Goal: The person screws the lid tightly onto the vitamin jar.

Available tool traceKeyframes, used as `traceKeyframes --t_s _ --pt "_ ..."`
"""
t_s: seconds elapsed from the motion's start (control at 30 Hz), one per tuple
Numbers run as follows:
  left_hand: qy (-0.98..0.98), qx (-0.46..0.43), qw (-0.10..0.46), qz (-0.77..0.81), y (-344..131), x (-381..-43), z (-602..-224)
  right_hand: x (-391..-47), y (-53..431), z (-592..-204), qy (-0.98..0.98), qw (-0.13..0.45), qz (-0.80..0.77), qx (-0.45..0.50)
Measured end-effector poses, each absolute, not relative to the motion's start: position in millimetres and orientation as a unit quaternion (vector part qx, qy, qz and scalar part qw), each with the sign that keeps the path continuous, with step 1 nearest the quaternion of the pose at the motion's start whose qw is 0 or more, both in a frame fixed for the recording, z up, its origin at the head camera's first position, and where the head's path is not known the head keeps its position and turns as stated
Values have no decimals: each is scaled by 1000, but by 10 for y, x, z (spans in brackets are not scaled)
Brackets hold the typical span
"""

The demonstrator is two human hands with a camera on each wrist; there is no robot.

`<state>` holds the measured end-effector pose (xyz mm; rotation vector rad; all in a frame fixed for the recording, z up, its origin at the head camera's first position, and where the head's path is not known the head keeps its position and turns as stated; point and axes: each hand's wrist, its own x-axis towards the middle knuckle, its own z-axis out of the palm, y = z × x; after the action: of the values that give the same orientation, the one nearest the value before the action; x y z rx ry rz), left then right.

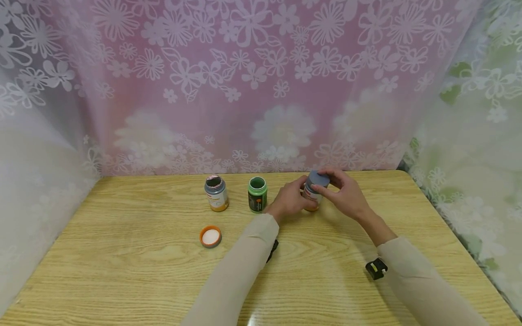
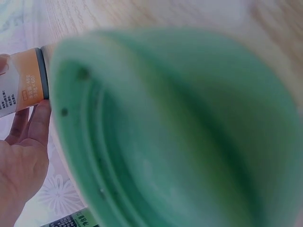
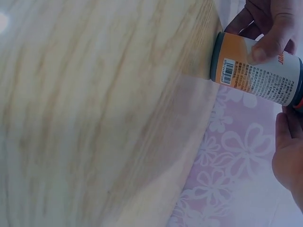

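Note:
A white-and-orange bottle (image 1: 311, 195) with a grey cap (image 1: 319, 178) stands at the back right of the table. My left hand (image 1: 291, 198) grips its body, thumb across the label in the right wrist view. From above, my right hand (image 1: 346, 194) holds the cap between thumb and fingers. A sliver of orange shows at the cap's edge (image 3: 300, 103); whether the cap is loose, I cannot tell. To the left stands a green bottle (image 1: 257, 201) without a lid. A large green cap (image 2: 189, 127), inner side showing, fills much of the left wrist view.
A second white-and-orange bottle (image 1: 217, 197), uncapped with torn foil at its mouth, stands further left. Its matching grey cap with orange lining (image 1: 210, 237) lies upside down in front. A floral curtain (image 1: 253, 90) hangs behind the wooden table (image 1: 122, 253).

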<state>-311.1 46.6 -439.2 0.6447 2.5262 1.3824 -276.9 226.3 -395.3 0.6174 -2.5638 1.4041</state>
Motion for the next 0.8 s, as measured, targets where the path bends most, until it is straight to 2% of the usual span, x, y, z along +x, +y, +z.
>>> traceKeyframes --t_s 0.2,0.43,0.67,0.8 --pt "852 215 96 467 457 -3101 -4394 -2874 2354 -4028 -873 70 428 224" --pt "855 210 101 464 470 -3109 -4391 -2910 2396 -3693 -885 55 381 262" --pt "853 210 106 467 473 -3118 -4382 -2989 2370 -3357 -901 -19 240 362" --pt "857 205 105 461 474 -3124 -4381 -3024 2317 -3277 -901 -61 189 386"
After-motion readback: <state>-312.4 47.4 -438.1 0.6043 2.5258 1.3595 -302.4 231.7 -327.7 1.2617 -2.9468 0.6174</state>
